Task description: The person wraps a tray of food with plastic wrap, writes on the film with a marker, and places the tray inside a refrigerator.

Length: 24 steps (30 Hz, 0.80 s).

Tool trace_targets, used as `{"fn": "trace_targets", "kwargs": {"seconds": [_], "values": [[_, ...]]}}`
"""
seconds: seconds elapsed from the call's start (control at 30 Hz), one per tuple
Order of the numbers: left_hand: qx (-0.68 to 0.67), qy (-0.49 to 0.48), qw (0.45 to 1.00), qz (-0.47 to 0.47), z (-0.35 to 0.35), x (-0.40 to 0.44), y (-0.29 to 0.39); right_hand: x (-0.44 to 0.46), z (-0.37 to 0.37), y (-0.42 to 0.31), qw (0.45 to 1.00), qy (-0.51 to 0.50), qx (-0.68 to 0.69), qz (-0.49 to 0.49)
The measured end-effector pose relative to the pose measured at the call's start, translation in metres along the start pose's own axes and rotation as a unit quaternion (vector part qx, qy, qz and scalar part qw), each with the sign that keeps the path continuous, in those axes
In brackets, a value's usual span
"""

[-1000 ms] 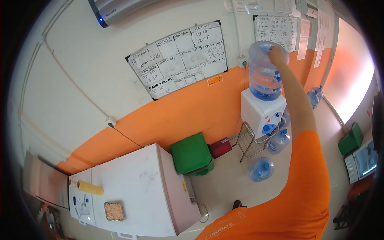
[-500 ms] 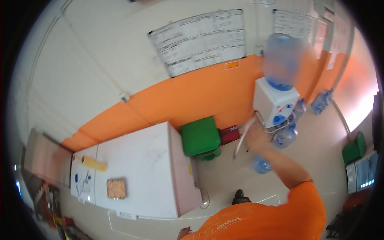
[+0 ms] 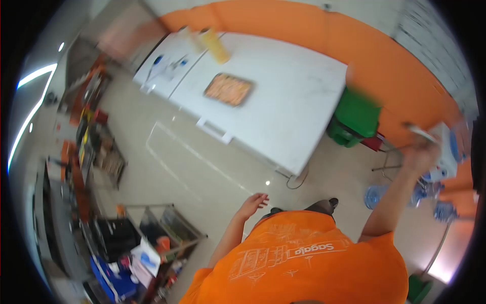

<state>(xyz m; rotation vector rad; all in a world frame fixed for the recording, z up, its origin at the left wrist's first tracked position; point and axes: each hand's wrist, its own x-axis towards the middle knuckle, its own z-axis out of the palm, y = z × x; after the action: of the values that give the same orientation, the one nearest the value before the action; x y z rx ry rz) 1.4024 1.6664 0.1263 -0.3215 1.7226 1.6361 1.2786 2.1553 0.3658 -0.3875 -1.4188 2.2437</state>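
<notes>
My right hand (image 3: 422, 158) is raised at the right, beside the white water dispenser (image 3: 445, 152). Its fingers are closed around a long, pale, blurred object (image 3: 424, 134) with a dark end, whose kind I cannot make out. My left hand (image 3: 254, 203) hangs in front of my orange shirt, holding nothing, its fingers loosely apart. Beyond it stands a long white chest freezer (image 3: 293, 101). On the freezer lid lie a tray of pinkish food pieces (image 3: 229, 89) and a yellow roll (image 3: 214, 46).
A green bin (image 3: 356, 114) stands at the freezer's right end. Large blue water bottles (image 3: 375, 196) sit on the floor near the dispenser. At lower left is a metal-framed rack (image 3: 177, 223), with a blue bag (image 3: 112, 281) and clutter beside it. A cable (image 3: 293, 185) lies by the freezer.
My view has swung left and down, bringing the freezer to the middle and the rack into sight. My left hand now shows fully. The right hand remains near the dispenser, at the right edge.
</notes>
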Motion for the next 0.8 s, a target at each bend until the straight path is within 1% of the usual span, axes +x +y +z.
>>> {"fn": "trace_targets", "kwargs": {"seconds": [0.03, 0.07, 0.1, 0.13, 0.17, 0.2, 0.27, 0.37, 0.47, 0.57, 0.6, 0.67, 0.7, 0.77, 0.8], "values": [[-0.016, 0.005, 1.000, 0.011, -0.039, -0.010, 0.005, -0.039, 0.055, 0.025, 0.994, -0.038, -0.066, 0.074], [-0.031, 0.010, 0.999, 0.022, -0.056, -0.017, 0.009, -0.075, 0.097, 0.040, 0.978, -0.077, -0.132, 0.145], [-0.047, 0.015, 0.998, 0.033, -0.057, -0.026, 0.012, -0.104, 0.118, 0.068, 0.934, -0.210, -0.233, 0.171], [-0.060, 0.025, 0.997, 0.039, -0.046, -0.035, 0.016, -0.133, 0.140, 0.097, 0.867, -0.345, -0.321, 0.163], [-0.085, 0.020, 0.994, 0.063, -0.036, -0.044, 0.020, -0.162, 0.146, 0.159, 0.721, -0.542, -0.421, 0.099], [-0.110, 0.016, 0.990, 0.088, -0.030, -0.052, 0.025, -0.178, 0.153, 0.184, 0.709, -0.529, -0.464, 0.033], [-0.139, 0.007, 0.981, 0.135, -0.033, -0.067, 0.035, -0.193, 0.189, 0.207, 0.770, -0.476, -0.422, 0.042], [-0.130, 0.017, 0.967, 0.217, -0.056, -0.072, 0.030, -0.188, 0.228, 0.258, 0.806, -0.437, -0.392, 0.074], [-0.080, 0.114, 0.975, 0.176, -0.098, -0.076, 0.015, -0.201, 0.271, 0.273, 0.810, -0.434, -0.346, 0.190], [-0.030, 0.188, 0.971, 0.144, -0.135, -0.067, 0.029, -0.206, 0.289, 0.323, 0.836, -0.387, -0.256, 0.292], [-0.034, 0.204, 0.967, 0.150, -0.146, -0.059, 0.034, -0.203, 0.300, 0.335, 0.834, -0.395, -0.236, 0.303], [-0.042, 0.237, 0.957, 0.164, -0.165, -0.044, 0.042, -0.194, 0.321, 0.360, 0.830, -0.374, -0.176, 0.375], [-0.007, 0.243, 0.957, 0.158, -0.175, -0.044, 0.050, -0.191, 0.331, 0.366, 0.825, -0.362, -0.144, 0.409], [0.054, 0.256, 0.953, 0.154, -0.184, -0.038, 0.069, -0.177, 0.348, 0.374, 0.806, -0.386, -0.159, 0.420], [0.056, 0.241, 0.958, 0.144, -0.201, -0.032, 0.084, -0.168, 0.369, 0.377, 0.796, -0.397, -0.160, 0.427]]}}
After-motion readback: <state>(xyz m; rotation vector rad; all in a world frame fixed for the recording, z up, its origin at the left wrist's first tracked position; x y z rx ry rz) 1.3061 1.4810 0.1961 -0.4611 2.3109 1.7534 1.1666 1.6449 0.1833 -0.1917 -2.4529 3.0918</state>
